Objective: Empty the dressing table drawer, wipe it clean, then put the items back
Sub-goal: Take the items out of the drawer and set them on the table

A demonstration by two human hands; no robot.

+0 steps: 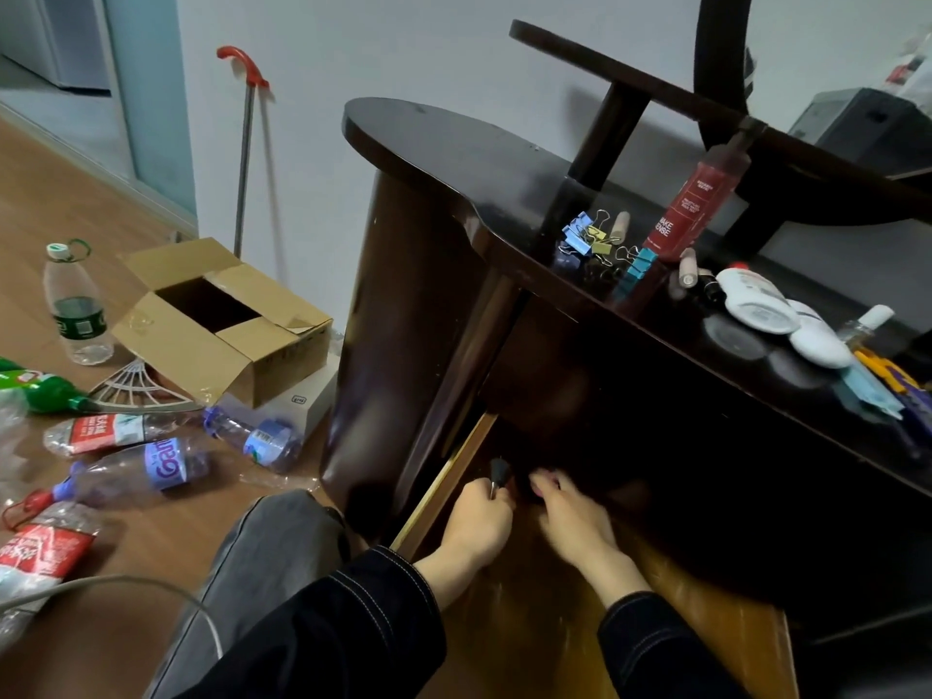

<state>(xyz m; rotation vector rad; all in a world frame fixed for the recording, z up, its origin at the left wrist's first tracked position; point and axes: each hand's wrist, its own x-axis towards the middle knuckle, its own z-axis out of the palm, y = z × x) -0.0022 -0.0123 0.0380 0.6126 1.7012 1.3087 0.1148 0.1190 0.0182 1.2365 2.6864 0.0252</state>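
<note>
The dressing table's drawer (444, 476) is pulled out below the dark tabletop (454, 143). Both my hands reach into its dark back part. My left hand (479, 517) pinches a small black binder clip (499, 469) by its wire handle. Beside it, my right hand (570, 517) has its fingers bent down into the shadow; what they touch is hidden. On the tabletop lie coloured binder clips (590, 239), a red bottle (691, 204), white bottles (756, 300), small tubes (687, 267) and a blue face mask (867, 391).
A mirror stand (605, 128) rises from the tabletop. On the wooden floor to the left lie an open cardboard box (222, 315), several empty plastic bottles (166, 466), a white fan (136, 385) and a cable (101, 587). A red-handled mop (247, 143) leans on the wall.
</note>
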